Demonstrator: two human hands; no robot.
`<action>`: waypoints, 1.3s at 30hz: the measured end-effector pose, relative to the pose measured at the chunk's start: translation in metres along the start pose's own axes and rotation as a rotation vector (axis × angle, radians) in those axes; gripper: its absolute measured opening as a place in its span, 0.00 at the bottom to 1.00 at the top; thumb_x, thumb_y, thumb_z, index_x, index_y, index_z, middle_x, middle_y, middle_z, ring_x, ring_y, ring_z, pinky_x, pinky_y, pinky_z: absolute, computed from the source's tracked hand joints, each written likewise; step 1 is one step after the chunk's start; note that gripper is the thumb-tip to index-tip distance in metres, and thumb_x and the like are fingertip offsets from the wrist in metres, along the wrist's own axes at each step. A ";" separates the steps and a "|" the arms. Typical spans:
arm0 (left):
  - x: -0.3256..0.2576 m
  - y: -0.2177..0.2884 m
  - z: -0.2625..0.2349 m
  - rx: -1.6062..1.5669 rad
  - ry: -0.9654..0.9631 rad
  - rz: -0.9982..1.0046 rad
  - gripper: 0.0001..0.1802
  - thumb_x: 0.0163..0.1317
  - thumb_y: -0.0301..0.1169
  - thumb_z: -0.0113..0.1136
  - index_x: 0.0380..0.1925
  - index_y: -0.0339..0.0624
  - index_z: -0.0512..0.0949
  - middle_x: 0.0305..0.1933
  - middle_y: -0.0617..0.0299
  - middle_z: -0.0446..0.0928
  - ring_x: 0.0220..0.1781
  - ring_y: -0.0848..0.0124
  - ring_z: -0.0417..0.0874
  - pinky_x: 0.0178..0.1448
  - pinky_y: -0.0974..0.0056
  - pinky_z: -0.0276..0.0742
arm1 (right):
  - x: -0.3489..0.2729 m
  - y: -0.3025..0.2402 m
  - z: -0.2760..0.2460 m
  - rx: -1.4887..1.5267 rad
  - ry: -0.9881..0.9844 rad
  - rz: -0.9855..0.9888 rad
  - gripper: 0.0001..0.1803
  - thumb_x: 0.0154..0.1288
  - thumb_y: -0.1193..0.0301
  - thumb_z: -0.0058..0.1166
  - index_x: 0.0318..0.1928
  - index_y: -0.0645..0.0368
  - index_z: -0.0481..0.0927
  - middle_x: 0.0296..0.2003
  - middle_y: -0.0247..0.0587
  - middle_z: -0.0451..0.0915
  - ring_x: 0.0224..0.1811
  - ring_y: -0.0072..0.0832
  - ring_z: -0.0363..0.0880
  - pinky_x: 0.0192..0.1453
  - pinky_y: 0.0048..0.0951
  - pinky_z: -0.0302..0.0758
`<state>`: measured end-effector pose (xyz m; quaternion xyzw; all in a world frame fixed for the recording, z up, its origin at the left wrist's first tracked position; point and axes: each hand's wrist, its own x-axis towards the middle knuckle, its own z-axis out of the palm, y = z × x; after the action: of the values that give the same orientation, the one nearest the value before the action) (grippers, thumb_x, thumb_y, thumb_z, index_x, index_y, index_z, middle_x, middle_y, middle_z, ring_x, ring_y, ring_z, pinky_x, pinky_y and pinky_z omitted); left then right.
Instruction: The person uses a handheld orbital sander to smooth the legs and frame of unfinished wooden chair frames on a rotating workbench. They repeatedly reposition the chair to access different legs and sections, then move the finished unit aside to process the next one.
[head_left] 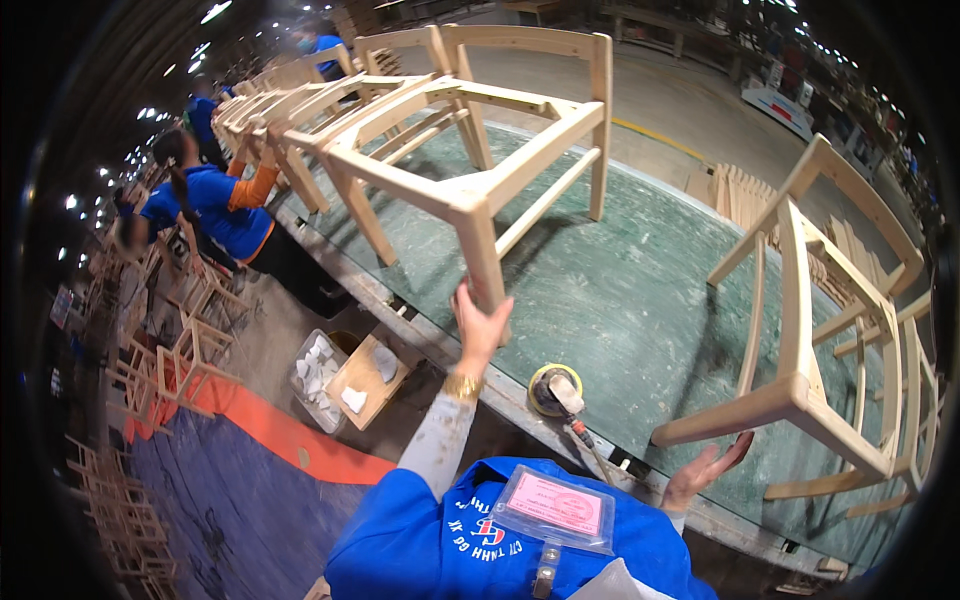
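A pink badge in a clear sleeve hangs at bottom centre. The left hand grips a leg of the pale, unfinished wooden chair frame at upper centre; the right hand is open beneath another chair frame at right.

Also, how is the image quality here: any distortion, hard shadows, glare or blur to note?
Head view: strong fisheye, the green table edge bows and a black rim rings the frame. Ceiling lamps show as small bright spots at upper left. The chair frame held by the left hand casts a soft shadow. The right hand and distant workers look slightly soft.
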<state>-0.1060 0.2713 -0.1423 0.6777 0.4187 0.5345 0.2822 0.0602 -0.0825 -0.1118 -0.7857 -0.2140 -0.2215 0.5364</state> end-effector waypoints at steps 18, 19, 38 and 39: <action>-0.006 0.048 -0.083 -0.310 -0.257 -0.312 0.20 0.48 0.39 0.69 0.37 0.37 0.77 0.33 0.53 0.82 0.34 0.69 0.83 0.39 0.64 0.77 | 0.054 -0.077 0.254 0.743 -0.616 0.683 0.34 0.69 0.46 0.35 0.61 0.62 0.65 0.56 0.48 0.70 0.58 0.36 0.69 0.61 0.36 0.64; -0.014 0.045 -0.089 -0.343 -0.241 -0.258 0.20 0.49 0.38 0.69 0.39 0.38 0.77 0.32 0.52 0.81 0.34 0.66 0.83 0.39 0.64 0.77 | 0.059 -0.080 0.279 0.819 -0.605 0.812 0.37 0.68 0.43 0.35 0.62 0.63 0.63 0.57 0.49 0.69 0.59 0.38 0.68 0.61 0.37 0.64; 0.085 0.019 -0.153 -0.524 0.047 -0.086 0.19 0.60 0.39 0.61 0.39 0.33 0.71 0.27 0.61 0.74 0.30 0.76 0.75 0.32 0.69 0.72 | 0.076 -0.169 0.313 1.912 -0.957 0.753 0.27 0.67 0.52 0.46 0.50 0.67 0.69 0.50 0.54 0.72 0.53 0.40 0.70 0.64 0.43 0.64; 0.111 0.027 -0.154 -0.376 0.031 -0.054 0.16 0.62 0.37 0.58 0.41 0.36 0.69 0.27 0.65 0.74 0.26 0.80 0.76 0.27 0.71 0.72 | 0.083 -0.174 0.310 1.884 -0.968 0.677 0.26 0.68 0.55 0.45 0.52 0.67 0.68 0.54 0.56 0.70 0.60 0.43 0.67 0.67 0.44 0.62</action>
<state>-0.2386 0.3446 -0.0241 0.5934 0.3338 0.6060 0.4113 0.0644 0.2746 -0.0345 -0.0857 -0.2580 0.5172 0.8115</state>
